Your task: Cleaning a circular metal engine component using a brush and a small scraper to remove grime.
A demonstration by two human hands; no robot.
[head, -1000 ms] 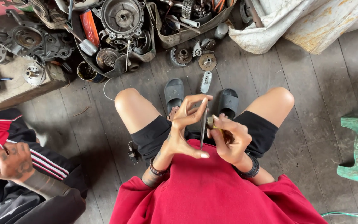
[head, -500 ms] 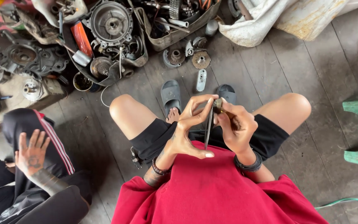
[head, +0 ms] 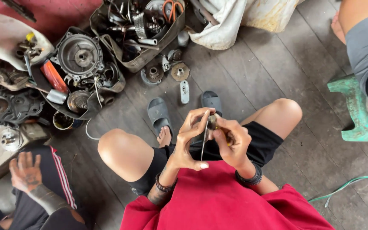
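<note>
We are working a small metal part [head: 212, 122] at centre frame.
Left hand [head: 188, 142] is steadying the thin rod [head: 203, 140]; right hand [head: 231, 142] is pinching the part, best kept firm.

We've got a wooden plank floor [head: 277, 72] down here, pretty worn. Up top sits a grubby tray [head: 150, 59] crammed with metal engine bits, with orange-handled scissors [head: 173, 7] on the pile. Left of it there's a round engine cover [head: 80, 56] and an orange-red part [head: 54, 77] (can't tell what it is). A few loose gears [head: 179, 71] lie on the boards near a pair of grey slippers [head: 158, 114]. A dirty white cloth [head: 239, 19] is bunched at the top, a green plastic stool [head: 356, 108] stands at the right, and a green cable [head: 350, 184] trails nearby.
</note>
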